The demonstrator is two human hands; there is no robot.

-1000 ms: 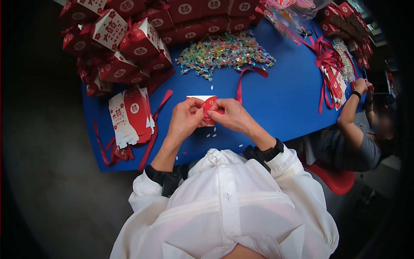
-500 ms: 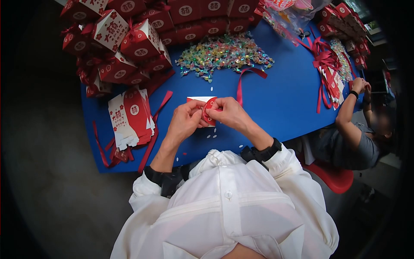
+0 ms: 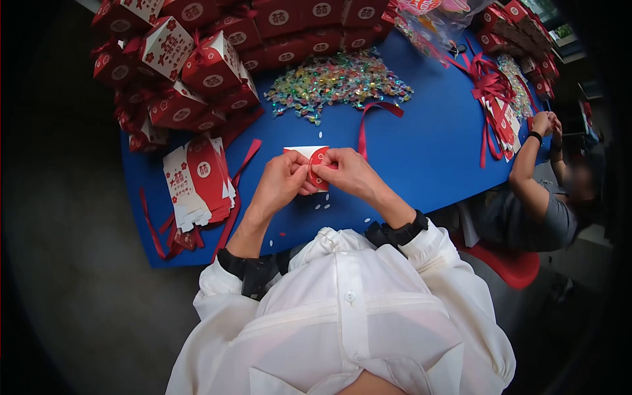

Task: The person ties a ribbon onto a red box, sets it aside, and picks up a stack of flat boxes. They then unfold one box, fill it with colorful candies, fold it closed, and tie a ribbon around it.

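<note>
A small red and white printed card box lies on the blue table in front of my body. My left hand pinches its red part from the left, fingers bent. From the right, my right hand grips the same box with thumb and forefinger, and the fingertips of both hands nearly meet. The hands hide part of the box. Small white oval pieces lie above and below it. A dark red ribbon curves on the table just beyond my right hand.
Wrapped candies are heaped behind the hands. Finished red boxes are stacked at back left, above flat cards and ribbons. At the right, a co-worker sits near more cards, ribbons and boxes.
The red part of the box between my fingers now lies flatter, and its edge has shifted. Both hands stay almost in place. The view has shifted slightly.
</note>
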